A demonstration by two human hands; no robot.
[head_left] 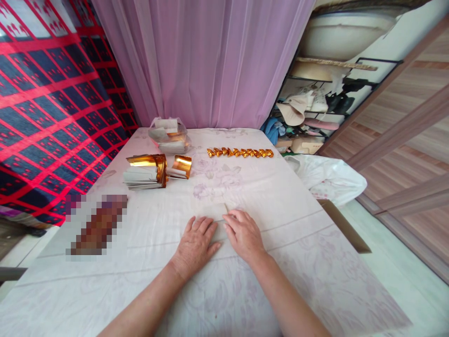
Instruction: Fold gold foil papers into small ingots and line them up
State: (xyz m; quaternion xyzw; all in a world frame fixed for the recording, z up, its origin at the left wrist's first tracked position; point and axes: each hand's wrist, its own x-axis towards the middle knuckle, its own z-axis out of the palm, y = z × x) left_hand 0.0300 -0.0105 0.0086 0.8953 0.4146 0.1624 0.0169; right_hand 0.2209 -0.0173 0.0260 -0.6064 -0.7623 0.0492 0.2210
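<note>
Paper (214, 211) is seemingly steadied against the desk (291, 234) by the spread left hand (197, 239); whether the curled right hand (244, 233) pinches cannot be told.

Home room: purple curtain (210, 61) far, flowered tablecloth (287, 201), household shelf (380, 60) right holding cap (293, 111), basin (345, 35).

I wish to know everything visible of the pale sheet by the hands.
The pale sheet looks like whitish paper with a straight far edge. It lies flat on the floral tablecloth. The left hand has fingers over its near side, and the right hand has fingertips at its right end. Folds, if any, are unclear.
</note>
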